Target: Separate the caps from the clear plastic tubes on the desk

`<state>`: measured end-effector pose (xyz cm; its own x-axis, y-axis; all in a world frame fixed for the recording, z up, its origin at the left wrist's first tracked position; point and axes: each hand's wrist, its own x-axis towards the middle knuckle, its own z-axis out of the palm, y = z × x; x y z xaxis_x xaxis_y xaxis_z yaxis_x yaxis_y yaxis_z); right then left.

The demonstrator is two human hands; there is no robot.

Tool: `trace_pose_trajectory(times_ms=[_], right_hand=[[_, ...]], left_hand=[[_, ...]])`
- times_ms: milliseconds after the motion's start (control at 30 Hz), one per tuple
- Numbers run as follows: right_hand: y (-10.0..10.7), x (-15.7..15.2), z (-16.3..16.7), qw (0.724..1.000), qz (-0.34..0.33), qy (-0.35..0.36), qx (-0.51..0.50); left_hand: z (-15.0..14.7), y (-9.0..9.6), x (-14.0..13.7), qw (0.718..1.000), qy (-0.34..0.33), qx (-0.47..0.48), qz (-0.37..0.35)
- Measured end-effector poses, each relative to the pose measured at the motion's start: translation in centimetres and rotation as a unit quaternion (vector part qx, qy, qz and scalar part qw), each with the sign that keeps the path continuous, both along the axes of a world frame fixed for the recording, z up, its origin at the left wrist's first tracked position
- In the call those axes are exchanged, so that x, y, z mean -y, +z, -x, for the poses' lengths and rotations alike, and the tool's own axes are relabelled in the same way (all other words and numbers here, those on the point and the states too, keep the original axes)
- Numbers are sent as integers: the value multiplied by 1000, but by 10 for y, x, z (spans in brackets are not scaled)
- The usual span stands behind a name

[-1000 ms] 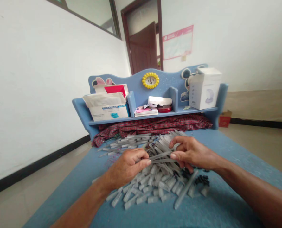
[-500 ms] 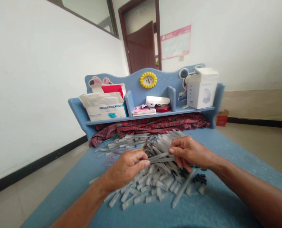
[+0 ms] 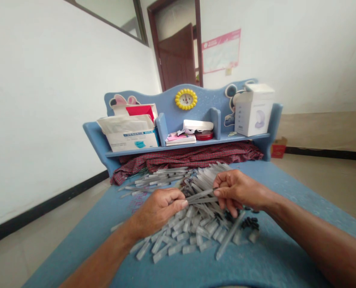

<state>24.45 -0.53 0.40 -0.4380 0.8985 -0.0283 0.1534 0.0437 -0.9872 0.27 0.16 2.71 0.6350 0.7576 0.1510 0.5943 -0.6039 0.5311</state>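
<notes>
My left hand (image 3: 160, 211) is closed on translucent pen barrels (image 3: 200, 195) that stick out to the right between thumb and fingers. At the far end of one barrel my right hand (image 3: 242, 190) pinches a small black plug (image 3: 215, 189), mostly hidden by the fingertips. Below the hands lies a heap of short translucent pen caps (image 3: 178, 249). More barrels (image 3: 206, 176) are piled behind, and a single loose barrel (image 3: 230, 236) lies slanted in front. Loose black plugs (image 3: 250, 223) are gathered beside my right wrist. Several pens with dark ends (image 3: 163, 176) lie at the back left.
A blue shelf (image 3: 130, 153) stands along the back of the blue table (image 3: 286, 240). On it are a mask box (image 3: 133, 140), a red tin (image 3: 204, 136), papers (image 3: 181, 140) and a white carton (image 3: 256, 112). Under the shelf lies a red checked cloth (image 3: 190, 157).
The right fingertips have shifted slightly at the barrel's end, and a black plug now shows there. My left hand keeps its grip. The whole view has shifted a little.
</notes>
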Motion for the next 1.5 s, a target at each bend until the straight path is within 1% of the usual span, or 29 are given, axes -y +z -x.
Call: trace_pose_trajectory(times_ms=[133, 300, 467, 567, 667, 733, 767, 900, 967, 1000, 1067, 1133, 1200, 1233, 1267, 1333, 1400, 1433, 1500], right_hand=[[2, -2, -2, 999, -13, -19, -22], [-3, -4, 4, 993, -42, -59, -96], [-1, -4, 4, 988, -61, -85, -116], [8, -8, -7, 974, -106, -153, -126], [15, -14, -19, 944, -172, -246, -137], [15, -16, -22, 931, -206, -278, -113], [14, -16, -22, 929, -220, -283, -91], [4, -11, -12, 923, -285, -257, 17], [0, -8, -8, 922, -308, -224, 76], [0, -7, -8, 924, -306, -202, 106], [4, -6, -11, 936, -274, -157, 157], [11, -5, -18, 948, -221, -120, 195], [20, -5, -29, 949, -173, -94, 248], [24, -5, -34, 941, -158, -83, 287], [28, -5, -38, 927, -151, -72, 336], [31, -6, -45, 888, -148, -54, 431], [29, -7, -48, 861, -139, -34, 488], [27, -8, -48, 856, -130, -24, 500], [23, -8, -46, 856, -106, -6, 506]], left_hand=[[0, 0, 0, 999, 21, 20, 41], [-1, -1, 1, 998, 17, 23, 50], [-2, -2, 0, 998, 22, 26, 61], [6, 0, -8, 996, 49, 34, 65], [22, 3, -23, 992, 91, 54, 67], [34, 4, -35, 990, 103, 50, 85], [39, 4, -41, 989, 106, 42, 96], [52, -2, -55, 985, 133, 14, 111], [51, -6, -56, 984, 136, 17, 115], [50, -7, -55, 984, 134, 20, 120], [45, -8, -51, 983, 130, 20, 128], [40, -8, -47, 983, 132, 19, 128], [36, -7, -43, 982, 138, 22, 124], [35, -7, -42, 983, 140, 25, 120], [34, -6, -41, 983, 142, 29, 117], [32, -5, -39, 983, 141, 32, 112], [30, -5, -38, 985, 135, 27, 107], [29, -5, -37, 986, 132, 23, 104], [27, -6, -36, 987, 126, 14, 100]])
